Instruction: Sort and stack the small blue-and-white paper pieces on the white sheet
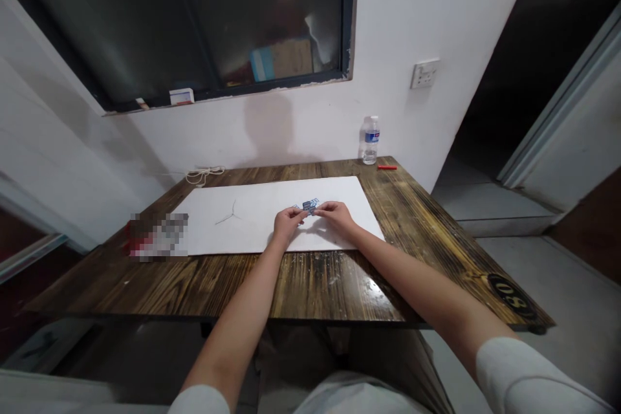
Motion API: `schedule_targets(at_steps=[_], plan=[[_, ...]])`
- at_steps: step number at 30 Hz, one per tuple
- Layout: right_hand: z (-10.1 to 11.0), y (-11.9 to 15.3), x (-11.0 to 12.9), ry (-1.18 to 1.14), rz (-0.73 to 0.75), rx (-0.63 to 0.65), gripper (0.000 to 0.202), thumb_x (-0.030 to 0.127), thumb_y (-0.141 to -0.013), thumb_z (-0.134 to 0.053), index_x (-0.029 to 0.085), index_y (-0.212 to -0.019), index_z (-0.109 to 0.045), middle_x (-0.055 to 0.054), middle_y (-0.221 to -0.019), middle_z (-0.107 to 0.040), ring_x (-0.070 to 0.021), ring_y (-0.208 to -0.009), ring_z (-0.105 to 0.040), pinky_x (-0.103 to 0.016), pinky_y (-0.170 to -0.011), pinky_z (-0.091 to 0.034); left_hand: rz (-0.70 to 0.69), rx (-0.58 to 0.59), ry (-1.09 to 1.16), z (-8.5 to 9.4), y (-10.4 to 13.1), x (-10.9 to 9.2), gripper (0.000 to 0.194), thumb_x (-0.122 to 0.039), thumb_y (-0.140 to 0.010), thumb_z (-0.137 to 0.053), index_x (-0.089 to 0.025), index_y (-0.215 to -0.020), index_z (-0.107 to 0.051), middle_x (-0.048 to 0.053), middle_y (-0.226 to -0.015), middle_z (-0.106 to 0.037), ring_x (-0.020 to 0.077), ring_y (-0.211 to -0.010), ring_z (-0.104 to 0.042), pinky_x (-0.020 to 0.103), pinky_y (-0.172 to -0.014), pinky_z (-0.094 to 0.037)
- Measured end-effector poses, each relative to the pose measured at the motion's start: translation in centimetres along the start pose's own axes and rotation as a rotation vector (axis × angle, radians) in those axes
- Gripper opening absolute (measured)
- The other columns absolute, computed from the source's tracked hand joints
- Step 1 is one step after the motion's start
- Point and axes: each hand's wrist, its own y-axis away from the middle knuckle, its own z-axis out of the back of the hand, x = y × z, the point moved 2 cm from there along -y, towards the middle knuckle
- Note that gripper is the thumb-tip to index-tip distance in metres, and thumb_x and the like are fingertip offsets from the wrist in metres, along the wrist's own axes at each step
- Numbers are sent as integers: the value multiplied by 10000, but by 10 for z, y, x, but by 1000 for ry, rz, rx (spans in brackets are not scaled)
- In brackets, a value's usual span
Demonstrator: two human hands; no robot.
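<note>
Between the fingertips of both hands is a small dark piece [309, 207], held over the right part of a white board [257, 200]. My left hand [287, 225] pinches its left side, and my right hand [338, 215] pinches its right side. What the piece is cannot be made out. Blue marks or small blue pieces [315, 201] show just behind it, partly hidden by the hands. Left of the hands, a thin three-armed dark figure [233, 214] is on the board.
The board lies on a dark wooden table [169, 284]. At the back right stand a water bottle [370, 141] and a red pen-like item [387, 167]. A white cable [204, 173] lies at the back left. A blurred-out item [158, 236] overlaps the board's left end.
</note>
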Motion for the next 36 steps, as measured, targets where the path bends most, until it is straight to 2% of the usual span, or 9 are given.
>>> schedule_targets(at_steps=[8, 16, 27, 36], plan=[[0, 1, -4, 17, -21, 3, 321, 417, -558, -836, 154, -659, -681, -12, -637, -665, -139, -605, -572, -285, -612, -437, -7, 124, -40, -4, 4, -5, 407, -521, -511, -818, -157, -641, -688, 29, -576, -638, 138, -549, -548, 246, -545, -390], [0, 0, -4, -18, -49, 14, 334, 411, -537, -843, 153, -607, -643, -14, -610, -652, -141, -591, -567, -288, -600, -432, -19, 193, -73, -5, 3, -4, 404, -531, -538, -801, -156, -644, -693, 33, -600, -650, 136, -557, -550, 245, -567, -391], [0, 1, 1, -12, -12, 42, 325, 430, -543, -828, 171, -608, -642, -2, -608, -637, -137, -583, -543, -282, -596, -422, -18, 164, -26, -5, 2, -4, 360, -494, -538, -802, -168, -665, -716, 30, -613, -650, 118, -516, -506, 245, -518, -400], [0, -3, -3, 22, 0, 38, 322, 465, -591, -793, 167, -682, -710, -21, -674, -677, -161, -661, -582, -295, -661, -447, -13, 73, 17, -3, 1, -1, 302, -428, -555, -798, -164, -678, -717, 26, -627, -654, 107, -525, -502, 238, -528, -399]])
